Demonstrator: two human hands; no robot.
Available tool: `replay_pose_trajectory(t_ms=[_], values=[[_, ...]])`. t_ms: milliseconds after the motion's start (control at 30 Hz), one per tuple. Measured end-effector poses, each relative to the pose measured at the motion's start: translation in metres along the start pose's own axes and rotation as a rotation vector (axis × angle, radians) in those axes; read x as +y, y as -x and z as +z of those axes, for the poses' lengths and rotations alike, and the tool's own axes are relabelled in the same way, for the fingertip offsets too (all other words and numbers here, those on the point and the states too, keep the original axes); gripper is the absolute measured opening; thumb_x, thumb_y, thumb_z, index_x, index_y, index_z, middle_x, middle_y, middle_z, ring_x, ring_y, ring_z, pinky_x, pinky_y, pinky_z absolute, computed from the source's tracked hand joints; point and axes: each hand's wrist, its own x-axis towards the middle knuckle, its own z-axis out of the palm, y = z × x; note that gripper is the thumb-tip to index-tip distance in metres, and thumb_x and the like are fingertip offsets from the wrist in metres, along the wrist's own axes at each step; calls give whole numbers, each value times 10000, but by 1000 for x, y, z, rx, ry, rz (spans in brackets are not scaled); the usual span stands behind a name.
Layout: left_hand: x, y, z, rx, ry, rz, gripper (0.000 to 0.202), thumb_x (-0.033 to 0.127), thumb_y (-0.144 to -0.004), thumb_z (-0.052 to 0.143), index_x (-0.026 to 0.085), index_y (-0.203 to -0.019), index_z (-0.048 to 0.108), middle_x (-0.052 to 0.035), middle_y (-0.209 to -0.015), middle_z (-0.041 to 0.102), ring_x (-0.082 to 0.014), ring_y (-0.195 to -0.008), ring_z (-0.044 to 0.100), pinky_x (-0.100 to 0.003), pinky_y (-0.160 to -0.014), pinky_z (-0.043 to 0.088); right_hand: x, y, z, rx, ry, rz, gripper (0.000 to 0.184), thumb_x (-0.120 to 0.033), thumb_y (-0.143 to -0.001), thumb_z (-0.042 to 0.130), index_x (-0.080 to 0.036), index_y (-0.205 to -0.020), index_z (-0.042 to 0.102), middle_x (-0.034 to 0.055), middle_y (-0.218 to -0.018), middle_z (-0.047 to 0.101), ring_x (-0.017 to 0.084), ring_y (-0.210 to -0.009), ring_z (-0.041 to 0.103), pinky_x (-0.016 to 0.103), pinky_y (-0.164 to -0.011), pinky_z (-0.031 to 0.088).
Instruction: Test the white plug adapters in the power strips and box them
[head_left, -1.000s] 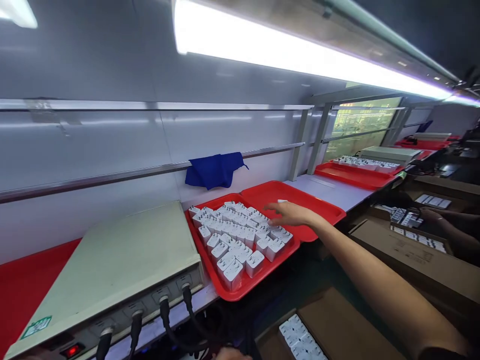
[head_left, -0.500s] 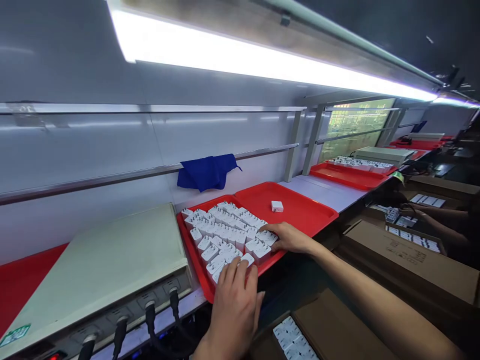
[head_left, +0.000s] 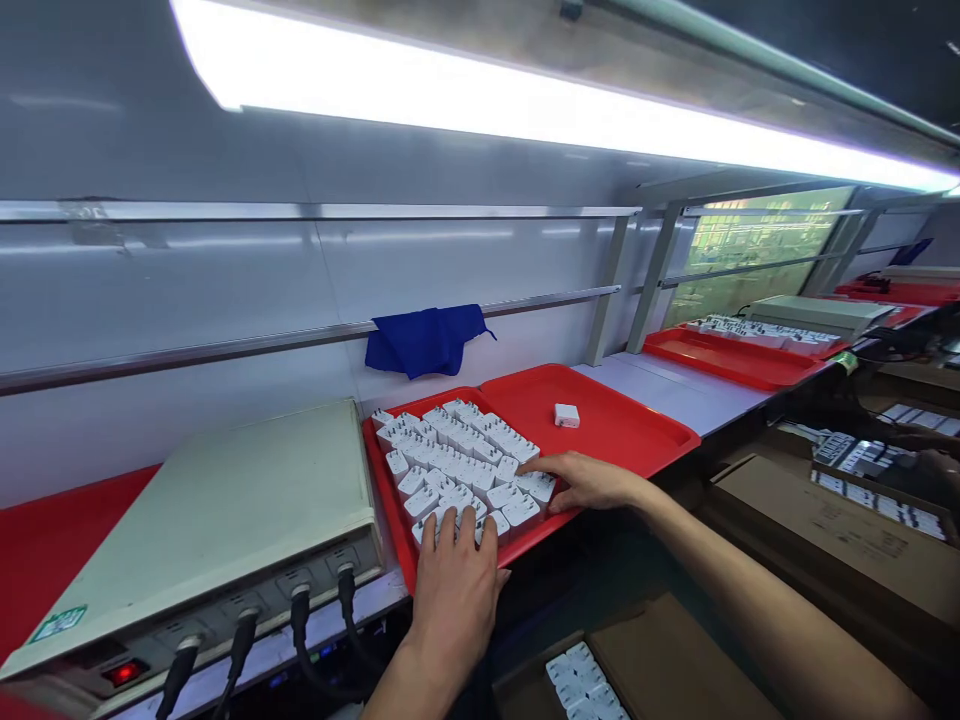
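Many white plug adapters (head_left: 450, 462) stand packed together, pins up, in a red tray (head_left: 388, 500). My left hand (head_left: 457, 580) lies over the near edge of this group, its fingers stretched out and resting on the front adapters. At the right side of the group my right hand (head_left: 585, 480) reaches in, with thumb and forefinger apart at the end adapters. Its other fingers are partly hidden beneath the palm. One single white adapter (head_left: 567, 415) lies in a second red tray (head_left: 622, 415), behind my right hand.
A pale metal box (head_left: 225, 520) with black cables stands at the left. From a rail hangs a blue cloth (head_left: 427, 340). Below the bench, an open carton (head_left: 667, 660) holds white adapters. Further right are another red tray (head_left: 720, 358), a cardboard box (head_left: 832, 520) and a co-worker's hand.
My left hand has shifted slightly left and settled flatter over the near adapters. The right hand stays at the group's right side. The view has turned a little.
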Motion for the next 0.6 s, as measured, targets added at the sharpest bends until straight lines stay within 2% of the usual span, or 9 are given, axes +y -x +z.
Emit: replay_pose_trajectory(t_ms=[100, 200, 300, 433, 533, 600], values=[[-2, 4, 4, 41, 15, 12, 563, 315, -990, 816, 193, -1523, 682, -190, -1502, 719, -429, -1448, 646, -659, -1211, 555, -9, -7, -28, -53, 25, 50, 738, -442, -826, 863, -324, -1542, 729, 73, -1554, 748, 370, -1353, 717, 412, -1093, 592], [-3, 7, 7, 70, 36, 15, 551, 301, -1002, 793, 195, -1528, 671, -185, -1490, 720, -409, -1437, 653, -640, -1217, 553, -19, -18, -42, 13, 67, 99, 671, -556, -908, 788, -286, -1521, 739, 113, -1492, 776, 375, -1314, 731, 413, -1058, 592], [-4, 9, 6, 68, 46, 20, 488, 241, -1047, 706, 172, -1527, 663, -182, -1488, 721, -378, -1439, 654, -604, -1240, 535, -28, -21, -34, -4, 190, 155, 671, -566, -884, 815, -315, -1502, 741, 113, -1387, 809, 393, -1311, 725, 416, -1028, 584], [-4, 9, 3, 52, 34, 28, 506, 144, -1038, 621, 144, -1543, 650, -195, -1498, 720, -375, -1451, 646, -588, -1238, 528, -31, -13, -12, -65, 263, 173, 776, -511, -819, 869, -368, -1559, 686, 101, -1390, 794, 414, -1327, 714, 421, -996, 587], [-3, 7, 2, 41, 24, 28, 542, 118, -1014, 613, 138, -1555, 641, -201, -1512, 716, -386, -1456, 645, -585, -1228, 531, -31, -11, -1, -76, 277, 210, 963, -404, -772, 898, -389, -1673, 560, 105, -1458, 756, 402, -1327, 720, 405, -977, 592], [-2, 7, 0, 49, 22, 24, 535, 133, -1021, 625, 146, -1556, 640, -197, -1543, 703, -397, -1479, 633, -587, -1232, 533, -31, -12, 1, -73, 297, 200, 1004, -316, -757, 889, -374, -1690, 523, 117, -1492, 730, 391, -1308, 733, 387, -950, 594]])
